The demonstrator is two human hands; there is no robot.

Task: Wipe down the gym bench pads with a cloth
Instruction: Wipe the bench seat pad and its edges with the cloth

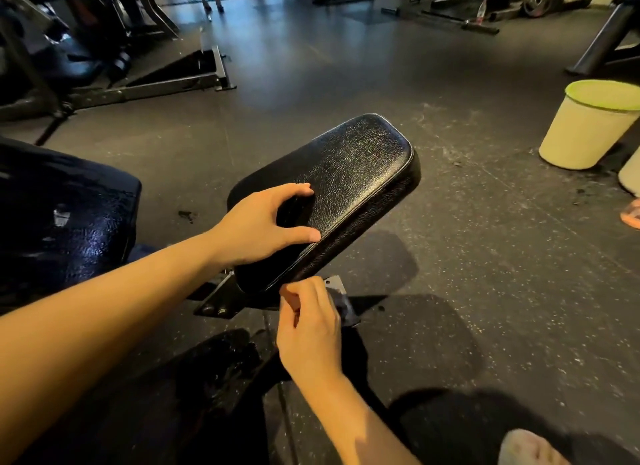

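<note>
fingers (301, 189) first: on left hand (263, 225), arched wide, tips and thumb pressing top of bench pad (356, 173) at its near end, wrapped round nothing. on right hand (308, 322), curled tight just under pad's near edge, pinching what looks like a dark cloth (343, 307). cloth below pad, not on its top.

likely risks: missing top surface and far end by keeping to the lower edge; dropping cloth onto gritty floor (467, 256), picking up dust, smearing it over the vinyl; tilting pad under left-hand pressure, given a loose bracket (221, 300).

hard to make out: most of cloth, hidden behind right knuckles and dark against shadow; pad's underside; 2nd pad (69, 215) at left, partly cut off; wetness or mere gloss on top.
</note>
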